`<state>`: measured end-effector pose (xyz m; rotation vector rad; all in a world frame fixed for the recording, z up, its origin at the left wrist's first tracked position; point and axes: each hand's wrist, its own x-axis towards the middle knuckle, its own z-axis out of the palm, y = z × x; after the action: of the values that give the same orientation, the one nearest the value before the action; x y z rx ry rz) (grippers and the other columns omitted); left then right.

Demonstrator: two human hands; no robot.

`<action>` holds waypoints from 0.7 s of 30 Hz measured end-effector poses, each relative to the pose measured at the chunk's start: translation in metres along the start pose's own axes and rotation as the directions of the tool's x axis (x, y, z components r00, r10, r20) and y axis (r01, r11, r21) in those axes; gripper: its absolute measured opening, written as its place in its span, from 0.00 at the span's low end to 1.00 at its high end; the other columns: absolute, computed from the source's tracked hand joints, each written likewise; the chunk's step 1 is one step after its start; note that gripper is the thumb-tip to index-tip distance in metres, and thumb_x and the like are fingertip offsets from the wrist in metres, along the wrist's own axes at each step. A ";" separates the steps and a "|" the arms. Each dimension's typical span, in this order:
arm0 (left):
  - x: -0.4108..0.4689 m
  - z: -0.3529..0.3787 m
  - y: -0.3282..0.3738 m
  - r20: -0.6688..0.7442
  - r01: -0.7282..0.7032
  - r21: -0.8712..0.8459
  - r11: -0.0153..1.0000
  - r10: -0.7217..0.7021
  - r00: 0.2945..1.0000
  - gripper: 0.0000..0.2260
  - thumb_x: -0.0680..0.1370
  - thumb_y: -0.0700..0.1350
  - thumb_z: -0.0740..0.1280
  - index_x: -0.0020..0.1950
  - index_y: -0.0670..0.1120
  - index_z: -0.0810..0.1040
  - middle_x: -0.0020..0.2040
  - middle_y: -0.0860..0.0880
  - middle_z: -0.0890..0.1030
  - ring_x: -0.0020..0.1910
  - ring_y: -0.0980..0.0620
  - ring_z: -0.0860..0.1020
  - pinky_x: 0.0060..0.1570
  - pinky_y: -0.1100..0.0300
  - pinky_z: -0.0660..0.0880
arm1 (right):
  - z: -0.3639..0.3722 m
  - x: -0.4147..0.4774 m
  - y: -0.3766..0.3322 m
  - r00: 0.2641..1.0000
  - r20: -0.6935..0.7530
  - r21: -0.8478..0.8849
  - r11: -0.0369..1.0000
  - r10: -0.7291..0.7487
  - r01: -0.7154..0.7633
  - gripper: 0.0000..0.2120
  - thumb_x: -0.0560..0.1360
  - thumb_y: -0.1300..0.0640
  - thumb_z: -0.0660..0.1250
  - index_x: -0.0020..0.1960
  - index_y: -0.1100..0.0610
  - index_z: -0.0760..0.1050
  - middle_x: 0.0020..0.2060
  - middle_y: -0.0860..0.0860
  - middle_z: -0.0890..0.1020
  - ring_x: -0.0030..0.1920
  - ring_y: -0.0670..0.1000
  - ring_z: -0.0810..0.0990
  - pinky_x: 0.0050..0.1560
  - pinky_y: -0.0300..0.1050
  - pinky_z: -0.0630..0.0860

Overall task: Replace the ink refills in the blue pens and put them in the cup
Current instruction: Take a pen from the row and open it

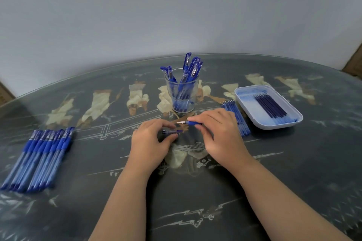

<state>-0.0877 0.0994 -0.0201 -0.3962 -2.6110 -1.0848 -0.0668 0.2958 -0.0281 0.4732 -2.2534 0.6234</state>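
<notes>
Beyond the left hand (150, 140) and right hand (217, 133), each gripping part of an opened pen (193, 122), the cup (182, 101) is part-filled, and a row of pens (39, 154) waits leftward.

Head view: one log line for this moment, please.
left hand: holds pen piece | right hand: pinches pen, tip toward left hand | cup: holds pens | row of pens: table left

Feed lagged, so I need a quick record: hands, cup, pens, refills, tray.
left hand: grips barrel
right hand: pinches tip section, tip pointing left
cup: upright beyond hands, holds capped pens
pen row: lying at left of table
loose refills: on table, between right hand and tray
tray: right, holds refills
</notes>
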 end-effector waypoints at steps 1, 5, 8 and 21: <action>-0.001 -0.001 0.003 -0.004 -0.007 -0.043 0.999 0.006 1.000 0.12 0.70 0.46 0.77 0.50 0.58 0.80 0.49 0.64 0.79 0.54 0.65 0.73 0.61 0.63 0.69 | 0.001 0.000 0.000 1.000 0.007 0.003 1.000 -0.003 0.003 0.12 0.74 0.63 0.70 0.55 0.51 0.82 0.47 0.42 0.82 0.49 0.49 0.77 0.51 0.47 0.69; 0.001 -0.006 0.016 0.002 -0.034 -0.226 0.974 0.035 0.999 0.12 0.71 0.45 0.76 0.51 0.57 0.82 0.47 0.64 0.83 0.52 0.67 0.77 0.52 0.77 0.66 | 0.002 0.001 0.000 1.000 0.027 0.056 0.998 -0.015 0.013 0.11 0.75 0.62 0.70 0.55 0.52 0.81 0.47 0.43 0.82 0.49 0.49 0.76 0.49 0.45 0.69; 0.002 -0.005 0.022 -0.036 -0.023 -0.279 0.960 0.013 0.999 0.08 0.72 0.42 0.75 0.43 0.56 0.82 0.41 0.62 0.83 0.44 0.67 0.78 0.48 0.76 0.68 | 0.002 0.000 0.000 0.998 0.056 0.087 0.996 -0.034 0.029 0.11 0.75 0.62 0.70 0.56 0.53 0.81 0.47 0.44 0.82 0.49 0.47 0.75 0.50 0.40 0.68; 0.001 -0.003 0.023 -0.005 -0.001 -0.328 0.945 -0.001 1.000 0.06 0.75 0.42 0.72 0.49 0.51 0.78 0.42 0.57 0.81 0.41 0.64 0.78 0.43 0.72 0.71 | 0.005 0.001 -0.006 1.000 -0.007 0.069 0.998 -0.008 0.008 0.09 0.76 0.61 0.68 0.56 0.55 0.81 0.48 0.45 0.82 0.50 0.49 0.77 0.51 0.48 0.72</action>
<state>-0.0804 0.1133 -0.0032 -0.4619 -2.4240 -1.5238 -0.0671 0.2885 -0.0285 0.5131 -2.2280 0.6998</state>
